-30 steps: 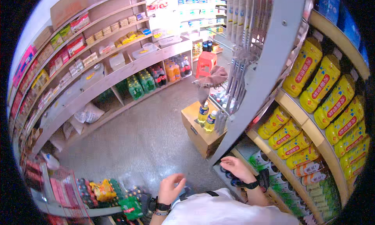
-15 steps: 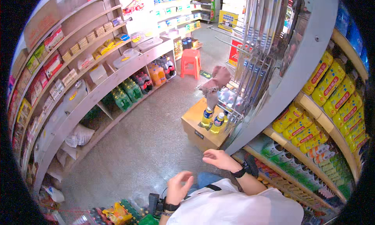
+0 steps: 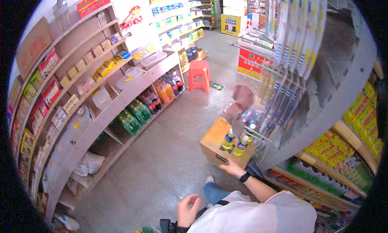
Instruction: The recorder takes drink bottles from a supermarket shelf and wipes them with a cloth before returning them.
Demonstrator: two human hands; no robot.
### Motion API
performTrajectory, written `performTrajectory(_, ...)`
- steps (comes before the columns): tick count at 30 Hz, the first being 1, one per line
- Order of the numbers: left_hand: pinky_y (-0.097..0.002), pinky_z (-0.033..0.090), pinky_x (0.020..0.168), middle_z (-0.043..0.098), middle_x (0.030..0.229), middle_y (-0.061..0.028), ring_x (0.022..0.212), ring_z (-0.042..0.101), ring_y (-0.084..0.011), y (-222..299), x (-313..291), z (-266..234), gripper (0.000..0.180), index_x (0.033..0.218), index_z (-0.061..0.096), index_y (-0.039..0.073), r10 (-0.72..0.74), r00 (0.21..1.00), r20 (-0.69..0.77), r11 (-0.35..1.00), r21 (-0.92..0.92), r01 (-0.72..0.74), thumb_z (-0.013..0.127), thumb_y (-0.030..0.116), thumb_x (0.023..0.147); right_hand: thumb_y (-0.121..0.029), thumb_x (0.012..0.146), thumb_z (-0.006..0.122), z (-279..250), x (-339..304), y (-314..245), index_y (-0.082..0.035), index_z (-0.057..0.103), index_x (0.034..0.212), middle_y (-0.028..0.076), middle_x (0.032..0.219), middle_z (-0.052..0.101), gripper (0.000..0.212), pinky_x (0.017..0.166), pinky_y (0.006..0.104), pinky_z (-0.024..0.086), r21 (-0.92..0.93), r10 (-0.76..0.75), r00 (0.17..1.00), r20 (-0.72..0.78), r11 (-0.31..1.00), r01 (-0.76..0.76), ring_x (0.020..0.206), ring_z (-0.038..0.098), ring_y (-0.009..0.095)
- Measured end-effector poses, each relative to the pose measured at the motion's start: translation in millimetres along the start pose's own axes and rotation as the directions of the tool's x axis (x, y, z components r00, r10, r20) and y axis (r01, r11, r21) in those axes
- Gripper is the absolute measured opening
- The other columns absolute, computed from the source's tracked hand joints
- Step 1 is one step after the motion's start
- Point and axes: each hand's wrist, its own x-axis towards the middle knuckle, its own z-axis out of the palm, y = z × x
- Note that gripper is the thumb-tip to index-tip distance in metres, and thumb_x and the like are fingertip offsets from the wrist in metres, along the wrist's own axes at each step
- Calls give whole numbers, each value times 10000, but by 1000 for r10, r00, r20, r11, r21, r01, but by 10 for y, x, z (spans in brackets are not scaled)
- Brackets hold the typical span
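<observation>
My right hand [image 3: 233, 168], with a dark watch on its wrist, reaches forward with fingers apart and nothing in them. It is at the near side of a brown cardboard box [image 3: 211, 150]; whether it touches the box I cannot tell. On the box stand bottles of yellow liquid with blue labels, among them one bottle [image 3: 241, 145] at the front. A brownish-pink cloth [image 3: 243, 96] hangs over the bottles by the wire rack. My left hand [image 3: 188, 210] hovers low before my body, loosely curved, thumb apart, holding nothing.
Long striped packs [image 3: 297, 35] hang from a wire rack above the box. Shelves with yellow packs [image 3: 337, 150] line the right. On the left runs a long shelf unit [image 3: 133, 94] with drink bottles below. A red stool [image 3: 199, 75] stands on the grey floor ahead.
The box, rack and stool sit nearer and further right in view. My right hand has moved forward to the box's near side; my left hand has dropped lower.
</observation>
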Motion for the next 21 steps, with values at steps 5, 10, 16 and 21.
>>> performTrajectory(5,-243,450,635,609,737,-68,686,569,-115,-77,479,-322,183,867,580,-25,-47,999,12,999,-26,48,582,110,745,-268,682,586,-92,494,-375,22,274,1200,245,1230,308,671,943,380,245,-53,185,911,-369,974,-219,1149,297,346)
performTrajectory(10,-260,457,638,615,772,-107,698,593,-148,45,1164,-441,196,873,584,-6,-7,997,80,995,104,-1,571,143,747,-297,691,564,-129,970,-289,16,440,1050,238,1016,488,493,830,406,337,42,356,823,-443,925,-378,985,451,349)
performTrajectory(16,-252,454,649,614,762,-93,714,589,-139,267,1799,-367,187,883,578,-6,114,953,280,992,27,-127,563,132,758,-338,709,592,43,1353,412,-14,538,929,132,837,586,396,722,379,392,-23,127,599,-790,972,-236,788,536,283)
performTrajectory(21,-252,454,641,612,758,-98,706,588,-139,221,2118,-287,194,891,576,-8,125,896,426,991,-13,-133,563,136,760,-314,668,649,9,1451,556,2,539,918,82,845,582,418,716,344,394,96,73,610,-789,995,6,782,531,217)
